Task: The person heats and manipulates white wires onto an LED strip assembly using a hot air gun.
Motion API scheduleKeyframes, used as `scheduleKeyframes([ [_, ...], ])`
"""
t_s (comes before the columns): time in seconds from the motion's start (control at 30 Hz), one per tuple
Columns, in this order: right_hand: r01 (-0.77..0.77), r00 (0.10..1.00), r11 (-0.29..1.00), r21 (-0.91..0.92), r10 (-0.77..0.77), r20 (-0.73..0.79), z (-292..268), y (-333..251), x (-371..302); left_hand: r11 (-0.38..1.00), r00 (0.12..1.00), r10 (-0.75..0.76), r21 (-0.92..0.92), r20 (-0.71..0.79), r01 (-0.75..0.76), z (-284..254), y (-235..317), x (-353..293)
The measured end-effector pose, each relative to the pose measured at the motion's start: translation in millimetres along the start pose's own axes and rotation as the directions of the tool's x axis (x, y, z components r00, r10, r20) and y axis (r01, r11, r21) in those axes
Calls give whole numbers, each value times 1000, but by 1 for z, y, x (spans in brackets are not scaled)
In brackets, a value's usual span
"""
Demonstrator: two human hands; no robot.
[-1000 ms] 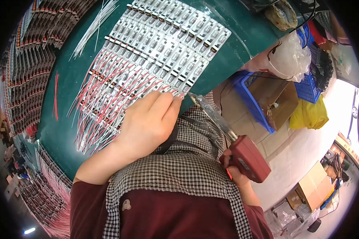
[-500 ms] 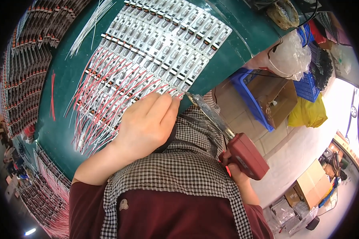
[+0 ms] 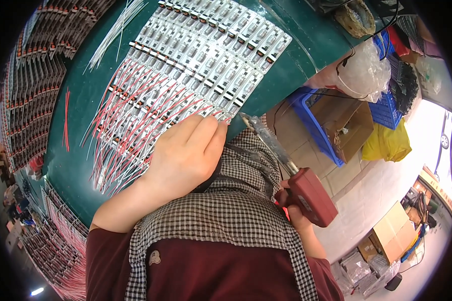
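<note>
Several rows of small silvery circuit boards [image 3: 206,52] lie joined in a sheet on the green table. Thin red and white wires [image 3: 130,108] spread from the nearer rows. My left hand [image 3: 186,150] rests over the sheet's near edge, its fingers pinched together on a red wire at the near right corner. The fingertips partly hide the wire. In my right hand [image 3: 299,218] is a dark red soldering gun [image 3: 311,195], held by its handle. Its long barrel points up and left, and the tip is just off the corner, beside my left fingertips.
White wires [image 3: 118,32] and a small red wire bundle [image 3: 66,120] lie on the green table [image 3: 75,175]. Stacked boards [image 3: 32,100] stand at the left. Right of the table edge are a blue crate [image 3: 306,120] with a cardboard box and a yellow bag [image 3: 386,142].
The soldering gun's tip has drawn slightly right, away from the corner of the boards. My left hand has hardly moved and stays pinched.
</note>
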State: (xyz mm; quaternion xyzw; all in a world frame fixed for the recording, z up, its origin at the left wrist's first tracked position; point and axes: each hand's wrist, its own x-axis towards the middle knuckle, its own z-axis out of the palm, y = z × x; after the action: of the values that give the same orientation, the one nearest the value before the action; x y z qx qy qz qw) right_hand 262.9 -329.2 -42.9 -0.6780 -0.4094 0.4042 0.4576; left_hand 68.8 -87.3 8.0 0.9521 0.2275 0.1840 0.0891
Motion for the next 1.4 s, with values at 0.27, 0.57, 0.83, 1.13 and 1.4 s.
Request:
scheduleKeyframes([
  [0.27,-118,972,872,476,200,-125,22,-26,10,997,995,-75,-15,73,76,-1,8,-14],
  [0.57,-55,967,942,331,133,-218,25,-43,25,902,929,-332,233,-165,364,-64,-57,-63],
  [0.83,30,978,938,345,44,-204,32,-44,27,652,710,-583,295,-395,699,-93,-155,-107],
  [1.13,172,963,887,428,-60,-262,30,-33,26,975,912,-221,59,346,214,-27,7,-53],
  [1.4,246,941,893,377,-127,-314,30,-37,13,974,947,-224,71,229,214,-14,12,-63],
])
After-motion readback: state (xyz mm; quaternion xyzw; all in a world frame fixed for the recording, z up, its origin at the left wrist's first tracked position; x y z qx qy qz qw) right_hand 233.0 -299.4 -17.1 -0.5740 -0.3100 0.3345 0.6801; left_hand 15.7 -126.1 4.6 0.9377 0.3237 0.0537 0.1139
